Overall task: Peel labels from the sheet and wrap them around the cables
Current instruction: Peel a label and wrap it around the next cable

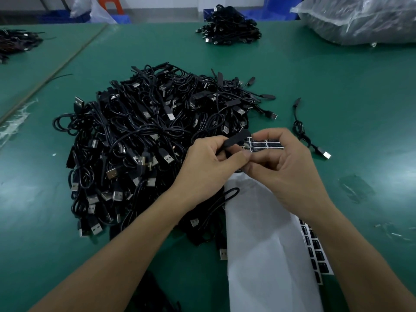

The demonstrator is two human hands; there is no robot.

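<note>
My left hand [207,163] grips the black plug end of a cable [234,140] above the green table, and the cable's loop [225,197] hangs below my wrist. My right hand [283,163] meets it fingertip to fingertip and pinches at the cable beside the plug; whether a label is between the fingers is hidden. A label sheet [266,144] with black labels lies just behind my hands. A white backing strip [265,239] runs toward me under my right forearm, with more black labels [315,251] along its right edge. A big heap of black USB cables [146,136] lies to the left.
One loose cable [304,134] lies right of the hands. A smaller cable heap [227,28] sits at the far middle, another [15,43] at the far left, and a clear plastic bag [360,19] at the far right. Clear film scraps [355,188] lie on the green table [337,86].
</note>
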